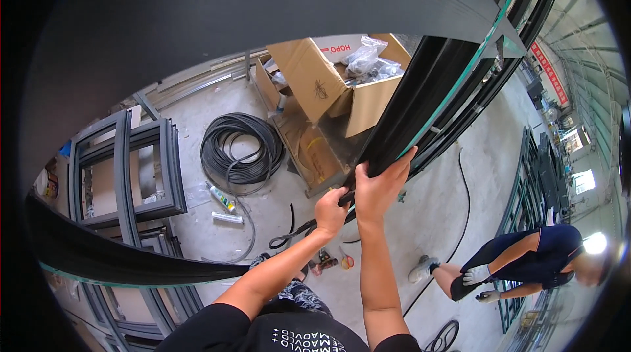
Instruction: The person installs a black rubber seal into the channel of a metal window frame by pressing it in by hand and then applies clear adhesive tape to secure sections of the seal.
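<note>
Hands come close together at the near end of a long black profile (pixel 411 99), which slants away toward the upper right with a teal strip (pixel 453 92) along its edge. The right hand (pixel 380 187) wraps over this profile, thumb on one side and fingers by the teal strip. Just below and beside it, the left hand (pixel 330 212) is curled tight, pinching at the profile's lower edge; shadow and knuckles hide much of that grip, so it may include a thinner black piece.

Beyond the hands to the right, a stretch of grey floor (pixel 493 174) gives room, crossed by a thin black cord (pixel 467 197), as far as a co-worker (pixel 526 253) in pale gloves. Left of the hands space is tighter: a coil of black hose (pixel 213 155), two tubes, one with a green and yellow label (pixel 221 198), and stacked grey frames (pixel 123 174) at the floor's left edge. A dark grey panel (pixel 263 3) spans the top.

Just past the profile's left edge, an open cardboard box (pixel 305 72) holds clear plastic bags (pixel 367 56) beside a white surface with red capitals (pixel 335 46). White letters repeat across the wearer's black shirt (pixel 263 329); far right, a red banner (pixel 549 72) carries pale characters.
</note>
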A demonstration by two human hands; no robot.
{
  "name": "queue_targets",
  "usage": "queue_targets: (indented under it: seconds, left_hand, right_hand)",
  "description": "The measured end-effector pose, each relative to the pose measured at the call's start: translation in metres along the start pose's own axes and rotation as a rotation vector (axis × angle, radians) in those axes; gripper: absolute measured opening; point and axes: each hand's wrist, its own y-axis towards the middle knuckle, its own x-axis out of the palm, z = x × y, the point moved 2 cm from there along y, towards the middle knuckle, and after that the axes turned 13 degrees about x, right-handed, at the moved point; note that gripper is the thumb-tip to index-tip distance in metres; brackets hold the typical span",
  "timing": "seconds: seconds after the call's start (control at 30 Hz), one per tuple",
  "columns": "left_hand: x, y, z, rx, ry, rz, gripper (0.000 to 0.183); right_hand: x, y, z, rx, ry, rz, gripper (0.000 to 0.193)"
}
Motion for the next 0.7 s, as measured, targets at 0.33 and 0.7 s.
queue_targets:
  seconds: [0.33,0.7]
  left_hand:
    - [0.002,-0.011,-0.009,0.004,0.080,-0.018,0.025]
    - [0.012,-0.025,-0.025,-0.049,0.148,-0.064,0.022]
  right_hand:
    - [-0.009,0.001,0.010,-0.060,0.146,-0.047,0.090]
    - [-0.007,0.003,0.029,-0.082,0.167,-0.045,0.074]
